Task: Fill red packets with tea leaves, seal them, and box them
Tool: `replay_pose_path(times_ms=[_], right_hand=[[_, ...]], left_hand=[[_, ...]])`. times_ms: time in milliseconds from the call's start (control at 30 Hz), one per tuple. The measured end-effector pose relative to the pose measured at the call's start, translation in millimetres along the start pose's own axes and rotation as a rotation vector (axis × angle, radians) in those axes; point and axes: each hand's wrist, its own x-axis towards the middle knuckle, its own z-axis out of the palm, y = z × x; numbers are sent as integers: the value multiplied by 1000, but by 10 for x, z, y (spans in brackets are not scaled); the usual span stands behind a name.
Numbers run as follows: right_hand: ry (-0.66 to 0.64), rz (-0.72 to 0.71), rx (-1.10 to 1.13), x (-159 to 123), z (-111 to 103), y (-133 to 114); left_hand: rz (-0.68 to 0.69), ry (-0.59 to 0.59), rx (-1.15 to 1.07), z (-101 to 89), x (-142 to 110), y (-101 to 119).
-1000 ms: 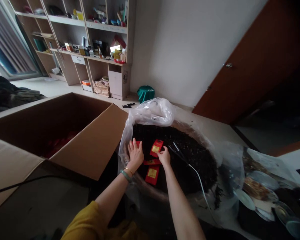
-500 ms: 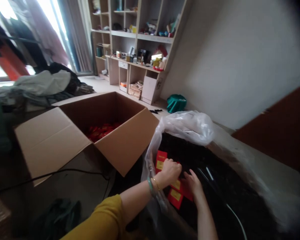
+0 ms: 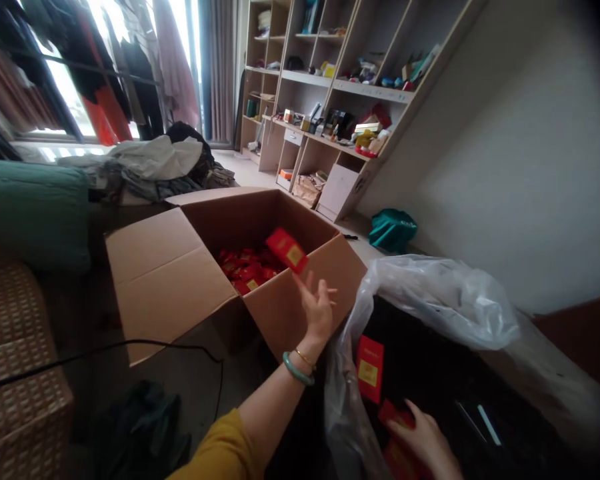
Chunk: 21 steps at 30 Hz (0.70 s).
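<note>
Above the near flap of a cardboard box [image 3: 173, 307], my left hand [image 3: 317, 310] has its fingers spread. A red packet with a gold label [image 3: 287, 250] is tilted in the air just beyond its fingertips, over the box opening; they look barely apart. Inside the box lies a heap of red packets [image 3: 245, 267]. At the lower right, my right hand [image 3: 425, 433] has its thumb and fingers closed on another red packet [image 3: 400, 417]. Beside it, a flat red packet [image 3: 370, 370] rests on the black surface, near the clear plastic sheet [image 3: 350, 400].
A black cable [image 3: 155, 343] crosses in front of the box. A woven basket-like piece [image 3: 15, 347] stands at left, below a green cushion [image 3: 35, 213]. Behind are shelves [image 3: 310, 80], heaped clothes [image 3: 155, 160] and a teal bag [image 3: 393, 230].
My left hand has moved left and up from the packets on the black surface to the box, fingers now spread. A packet is over the box. The view has turned left.
</note>
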Motion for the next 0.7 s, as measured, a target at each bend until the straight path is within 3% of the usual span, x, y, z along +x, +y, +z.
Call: replay_pose_path(times_ms=[133,200,300,367,433,500,633,700], right_hand=[[-32,30,-92,-21,-114,-10],[-26,43,-7,-32,-190,25],[-56,82,339,-109,-343,66],[-27,85,624,-210,-461,53],[64,76,835,-312,-561,7],[171,61,967,-368,-612,-43],[243,24,1091,-331,-550,-31],[265,8,1079,-297,-476,31]], left_hand=[[9,-228,86,54,-272,-324],[86,-459,292,141,-522,-516],[196,-949,542,298,-885,-751],[214,-1138,655,404,-1065,-869],[122,-1094,715,509,-1176,-980],[-78,-996,693,608,-1223,-1105],[-217,-1102,634,732,-1199,-1367],[-254,-1087,607,744,-1165,-1455]])
